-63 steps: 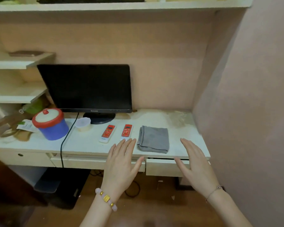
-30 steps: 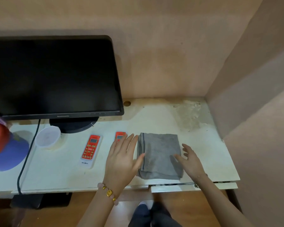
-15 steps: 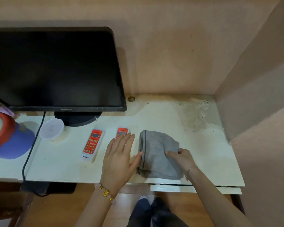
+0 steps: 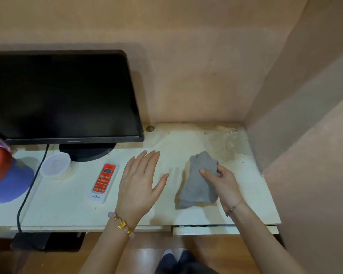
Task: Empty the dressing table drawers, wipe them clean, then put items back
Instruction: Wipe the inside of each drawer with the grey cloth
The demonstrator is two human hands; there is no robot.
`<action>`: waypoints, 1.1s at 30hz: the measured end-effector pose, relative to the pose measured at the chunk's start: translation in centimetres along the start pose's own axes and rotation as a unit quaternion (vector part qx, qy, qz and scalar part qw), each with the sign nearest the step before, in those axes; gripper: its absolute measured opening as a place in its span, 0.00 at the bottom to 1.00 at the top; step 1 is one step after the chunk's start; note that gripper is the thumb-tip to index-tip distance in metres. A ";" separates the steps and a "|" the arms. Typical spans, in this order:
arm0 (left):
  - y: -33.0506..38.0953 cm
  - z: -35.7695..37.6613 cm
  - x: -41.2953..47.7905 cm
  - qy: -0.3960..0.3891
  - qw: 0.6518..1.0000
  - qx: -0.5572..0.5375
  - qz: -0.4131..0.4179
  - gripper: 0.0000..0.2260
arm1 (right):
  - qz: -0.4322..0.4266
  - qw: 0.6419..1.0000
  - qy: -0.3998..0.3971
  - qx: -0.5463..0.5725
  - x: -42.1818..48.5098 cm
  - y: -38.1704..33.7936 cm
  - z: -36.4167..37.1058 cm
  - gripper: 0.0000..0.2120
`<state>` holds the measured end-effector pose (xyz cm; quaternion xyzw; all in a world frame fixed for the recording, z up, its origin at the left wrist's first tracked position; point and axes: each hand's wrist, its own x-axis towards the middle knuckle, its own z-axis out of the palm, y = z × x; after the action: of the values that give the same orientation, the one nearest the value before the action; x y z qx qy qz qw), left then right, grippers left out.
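right hand point(image 4: 224, 180) grips grey cloth point(image 4: 198, 184); left hand point(image 4: 140, 182) hovers flat.

No text was clear enough to read. The monitor point(image 4: 63, 95) bore a small pale wordmark at the centre of its lower bezel, too blurred to make out. The red remote control point(image 4: 104, 182) carried a dark logo on its white lower end, equally illegible.

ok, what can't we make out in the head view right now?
All head view.
Drawer: only its front edge shows below the tabletop; inside hidden.
Blue container with red lid: cut off by left frame edge.
Remote: button labels too small.
Grey cloth: gripped part hidden behind right hand.
Left hand: covers the tabletop under it.
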<state>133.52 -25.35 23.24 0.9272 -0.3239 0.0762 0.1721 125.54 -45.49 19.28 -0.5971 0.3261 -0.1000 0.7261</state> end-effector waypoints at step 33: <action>17.5 0.9 -6.7 -0.162 0.742 -0.186 0.623 0.25 | -0.108 0.749 0.613 0.227 -34.8 8.7 -4.8 0.10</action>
<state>117.37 -34.63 25.41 0.4665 -0.8604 -0.0464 0.2002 93.90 -28.39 23.15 -0.2569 0.6018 -0.5934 0.4688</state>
